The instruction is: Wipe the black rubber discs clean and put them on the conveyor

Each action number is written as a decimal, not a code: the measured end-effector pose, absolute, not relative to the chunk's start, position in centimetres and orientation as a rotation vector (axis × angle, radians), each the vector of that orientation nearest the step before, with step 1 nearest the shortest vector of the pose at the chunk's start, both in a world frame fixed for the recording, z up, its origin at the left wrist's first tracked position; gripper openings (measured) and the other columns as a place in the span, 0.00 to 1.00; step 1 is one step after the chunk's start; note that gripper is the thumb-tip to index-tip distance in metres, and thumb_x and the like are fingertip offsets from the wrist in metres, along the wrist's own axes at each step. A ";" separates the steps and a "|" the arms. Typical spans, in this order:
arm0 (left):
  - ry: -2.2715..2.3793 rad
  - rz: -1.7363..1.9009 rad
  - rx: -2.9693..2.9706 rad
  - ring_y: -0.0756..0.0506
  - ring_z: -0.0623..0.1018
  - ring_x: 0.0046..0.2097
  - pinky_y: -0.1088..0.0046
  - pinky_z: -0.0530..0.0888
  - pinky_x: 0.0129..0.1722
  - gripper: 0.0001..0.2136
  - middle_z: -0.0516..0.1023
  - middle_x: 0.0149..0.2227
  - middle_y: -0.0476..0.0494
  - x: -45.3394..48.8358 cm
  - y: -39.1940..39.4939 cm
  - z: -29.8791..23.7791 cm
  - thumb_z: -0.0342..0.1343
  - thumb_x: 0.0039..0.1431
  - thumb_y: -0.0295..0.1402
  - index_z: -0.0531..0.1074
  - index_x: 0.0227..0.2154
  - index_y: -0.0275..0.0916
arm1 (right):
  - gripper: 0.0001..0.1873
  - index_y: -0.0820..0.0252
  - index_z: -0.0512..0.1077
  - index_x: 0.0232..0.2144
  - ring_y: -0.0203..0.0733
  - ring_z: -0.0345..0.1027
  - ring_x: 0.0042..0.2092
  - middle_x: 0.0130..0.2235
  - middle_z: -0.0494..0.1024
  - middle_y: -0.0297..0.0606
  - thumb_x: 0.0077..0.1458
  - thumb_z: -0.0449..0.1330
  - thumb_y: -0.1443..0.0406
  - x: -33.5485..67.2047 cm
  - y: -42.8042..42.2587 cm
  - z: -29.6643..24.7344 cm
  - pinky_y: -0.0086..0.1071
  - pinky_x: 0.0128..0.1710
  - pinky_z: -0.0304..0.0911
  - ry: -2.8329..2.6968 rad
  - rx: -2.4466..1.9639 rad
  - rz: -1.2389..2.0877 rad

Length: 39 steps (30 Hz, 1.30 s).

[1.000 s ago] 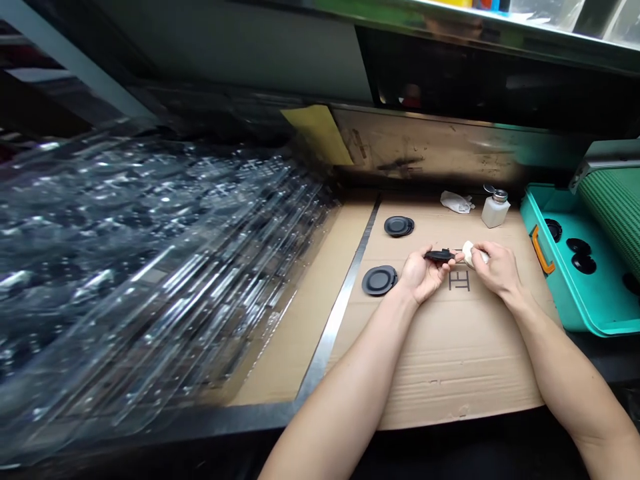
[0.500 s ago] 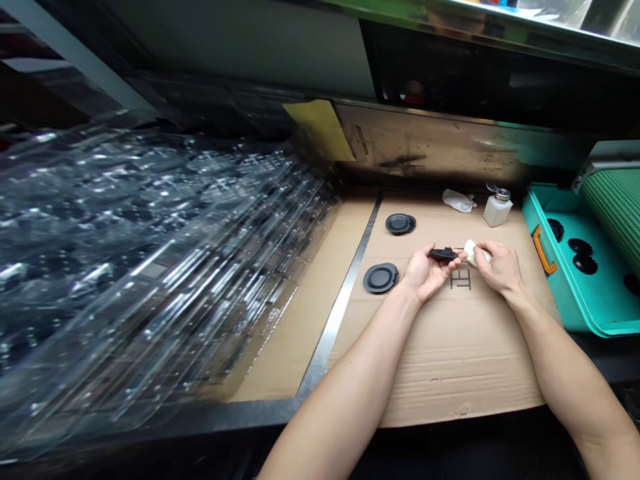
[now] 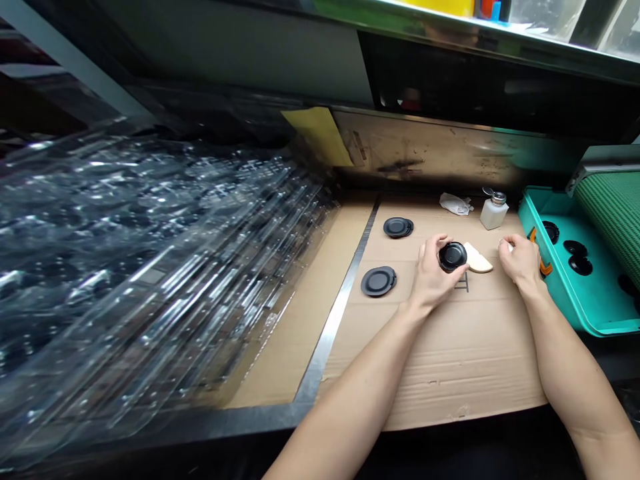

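Observation:
My left hand (image 3: 430,277) grips a round black rubber disc (image 3: 453,257) with its dished face turned up. To the right of the disc, a cream-white foam pad (image 3: 479,260) lies on the cardboard sheet (image 3: 440,360), touching neither hand. My right hand (image 3: 520,259) rests further right with loosely curled fingers, holding nothing I can see. It is nearest the pad and the tray's edge. Two more black discs lie on the cardboard: one (image 3: 379,281) left of my left hand and one (image 3: 398,227) beyond it.
A clear pump bottle with a metal top (image 3: 494,213) and a crumpled white tissue (image 3: 456,205) stand at the back of the cardboard. A teal tray (image 3: 575,313) holding black discs sits right. Stacked clear plastic trays (image 3: 150,253) fill the left, past a metal strip (image 3: 340,307).
My right hand has let go of the white pad, which now lies on the cardboard, and has moved right. The black disc has turned face-up in my left hand.

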State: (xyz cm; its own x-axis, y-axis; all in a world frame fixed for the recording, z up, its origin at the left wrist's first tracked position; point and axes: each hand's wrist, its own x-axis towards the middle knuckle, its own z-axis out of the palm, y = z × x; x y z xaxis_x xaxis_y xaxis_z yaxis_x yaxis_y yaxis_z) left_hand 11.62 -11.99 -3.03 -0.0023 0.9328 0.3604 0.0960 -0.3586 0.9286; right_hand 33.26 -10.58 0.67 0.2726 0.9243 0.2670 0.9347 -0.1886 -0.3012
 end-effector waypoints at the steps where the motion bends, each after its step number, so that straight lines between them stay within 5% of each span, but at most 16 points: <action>1: 1.129 1.488 1.673 0.39 0.74 0.59 0.57 0.70 0.60 0.34 0.75 0.57 0.36 11.7 -12.0 -3.2 0.72 0.47 0.31 0.63 0.56 0.43 | 0.17 0.56 0.80 0.43 0.51 0.75 0.42 0.40 0.83 0.45 0.62 0.53 0.60 33.4 -10.6 0.8 0.36 0.40 0.62 -1.692 -2.212 -0.033; 9: 1.214 1.460 1.649 0.36 0.69 0.62 0.56 0.66 0.64 0.33 0.75 0.55 0.38 11.4 -12.3 -2.3 0.72 0.47 0.29 0.66 0.55 0.44 | 0.20 0.59 0.74 0.54 0.57 0.66 0.56 0.54 0.77 0.50 0.65 0.53 0.59 32.2 -11.4 0.4 0.45 0.54 0.58 -2.018 -2.050 -0.137; 14: 1.112 1.497 1.270 0.33 0.62 0.66 0.58 0.59 0.67 0.32 0.75 0.54 0.36 11.1 -12.7 -1.2 0.74 0.41 0.25 0.72 0.51 0.44 | 0.19 0.52 0.74 0.54 0.54 0.66 0.56 0.53 0.77 0.43 0.65 0.57 0.53 30.4 -12.2 0.2 0.45 0.54 0.57 -2.289 -1.711 0.126; 19: 1.078 1.481 1.079 0.32 0.58 0.69 0.57 0.59 0.67 0.34 0.74 0.57 0.36 10.9 -12.7 -0.8 0.74 0.39 0.23 0.73 0.53 0.44 | 0.17 0.53 0.75 0.52 0.54 0.67 0.55 0.52 0.78 0.46 0.63 0.59 0.58 29.7 -12.1 -0.6 0.46 0.55 0.59 -2.261 -1.692 0.134; 26: 0.758 1.330 0.610 0.41 0.74 0.60 0.66 0.72 0.58 0.28 0.74 0.59 0.41 12.4 -11.8 -1.5 0.64 0.58 0.30 0.67 0.61 0.46 | 0.28 0.58 0.70 0.59 0.42 0.72 0.38 0.47 0.79 0.43 0.63 0.56 0.50 26.0 -12.6 -1.8 0.37 0.41 0.70 -1.660 -1.489 0.698; 29: 0.612 1.213 0.450 0.42 0.80 0.51 0.65 0.76 0.53 0.14 0.79 0.51 0.37 12.3 -11.4 -1.5 0.56 0.66 0.37 0.72 0.52 0.38 | 0.25 0.58 0.74 0.55 0.45 0.72 0.44 0.47 0.78 0.44 0.62 0.58 0.51 24.0 -13.9 -2.1 0.39 0.48 0.70 -1.711 -1.395 0.599; 32: 0.532 1.200 0.380 0.42 0.81 0.47 0.63 0.77 0.52 0.15 0.80 0.46 0.37 11.7 -11.2 -1.4 0.50 0.70 0.43 0.73 0.44 0.37 | 0.22 0.56 0.76 0.54 0.48 0.69 0.52 0.51 0.73 0.47 0.62 0.59 0.55 23.4 -14.2 -2.1 0.40 0.55 0.67 -1.902 -1.313 0.407; 39: 0.600 1.213 0.366 0.43 0.81 0.48 0.65 0.76 0.53 0.15 0.81 0.42 0.38 11.9 -10.8 -2.2 0.43 0.73 0.36 0.74 0.42 0.35 | 0.20 0.54 0.76 0.55 0.51 0.67 0.51 0.50 0.70 0.48 0.63 0.56 0.60 24.0 -13.7 -1.8 0.41 0.53 0.66 -2.027 -1.584 0.173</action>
State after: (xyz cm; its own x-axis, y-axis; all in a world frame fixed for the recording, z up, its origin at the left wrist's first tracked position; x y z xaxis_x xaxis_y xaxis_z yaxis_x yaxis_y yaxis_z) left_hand 11.87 -10.77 -2.20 0.2246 0.9461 -0.2335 -0.7601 0.3200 0.5656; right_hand 23.99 -13.70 -1.80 -0.1488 0.9273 0.3436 0.8555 0.2950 -0.4256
